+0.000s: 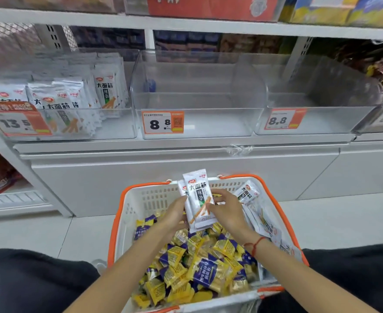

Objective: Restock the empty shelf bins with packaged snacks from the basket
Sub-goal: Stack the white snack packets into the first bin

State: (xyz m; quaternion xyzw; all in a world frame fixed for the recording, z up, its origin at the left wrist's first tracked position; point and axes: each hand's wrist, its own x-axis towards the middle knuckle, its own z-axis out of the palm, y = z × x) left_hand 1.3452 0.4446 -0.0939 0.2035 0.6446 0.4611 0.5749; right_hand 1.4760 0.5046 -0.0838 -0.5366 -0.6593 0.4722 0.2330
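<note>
Fingers point(217, 196) of both my hands pinch stacked white packets point(198, 199) above the basket point(118, 213); uneven pressure risks slippage.

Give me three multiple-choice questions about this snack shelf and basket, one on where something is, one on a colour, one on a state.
1. Where are the white packets that both hands hold?
A. above the basket
B. inside the middle bin
C. on the floor

2. What colour is the basket's rim?
A. green
B. orange
C. black

3. What state is the middle bin, tagged 8.8?
A. full
B. tipped over
C. empty

Answers: 1 A, the left hand and right hand grip the packets over the basket's contents. 2 B, the rim and handles are orange on a white body. 3 C, only clear walls and shelf show through it.
</note>
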